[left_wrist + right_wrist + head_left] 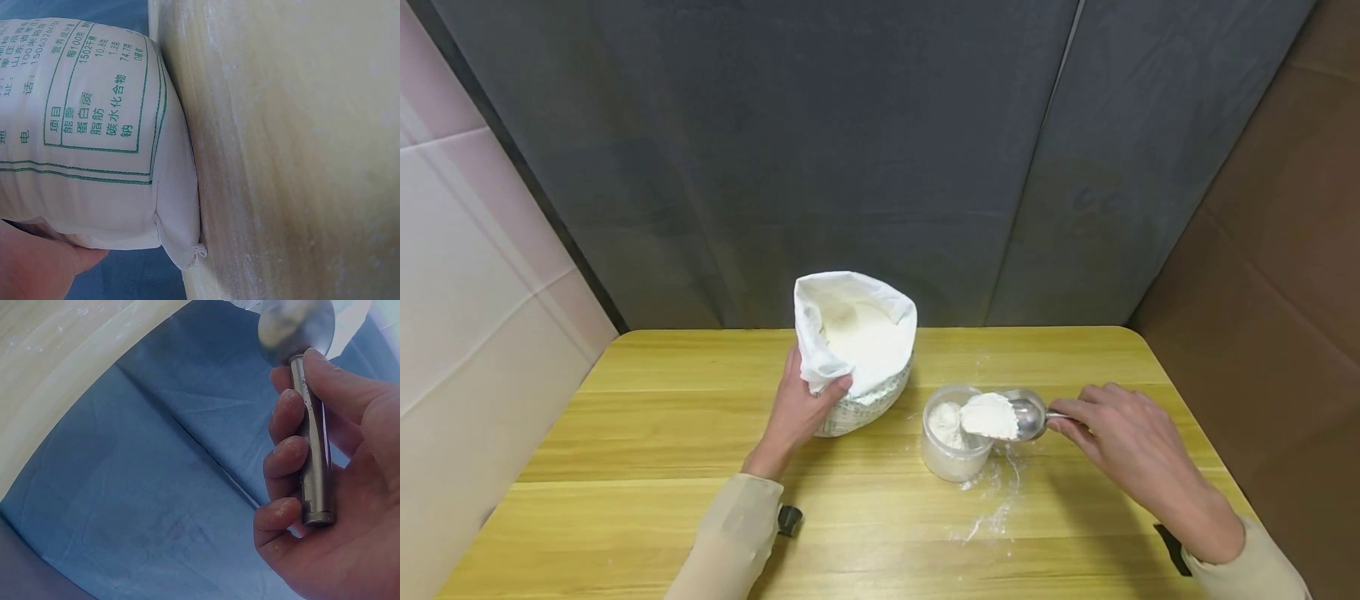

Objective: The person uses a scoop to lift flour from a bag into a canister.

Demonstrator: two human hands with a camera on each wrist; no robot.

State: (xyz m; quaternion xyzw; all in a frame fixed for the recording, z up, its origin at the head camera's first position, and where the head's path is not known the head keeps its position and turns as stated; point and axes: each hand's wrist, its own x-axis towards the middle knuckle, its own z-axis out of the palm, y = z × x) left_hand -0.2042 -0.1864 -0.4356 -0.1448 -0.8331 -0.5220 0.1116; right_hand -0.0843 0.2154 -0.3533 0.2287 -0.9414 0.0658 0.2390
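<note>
Dark grey cloth [820, 150] hung behind the wood-grained surface [662, 433], where loose flour [997, 521] lay in streaks. Two hands were at work: the left hand [801, 404] gripped one open white flour bag [880, 402] by its near left side, thumb at the rim; the right hand [1131, 442] had its fingers curled around the handle of one metal scoop [1032, 415]. That scoop, heaped, hung over one partly filled plastic tub [951, 465]. Bag and tub stood near each other, the tub on the right.
</note>
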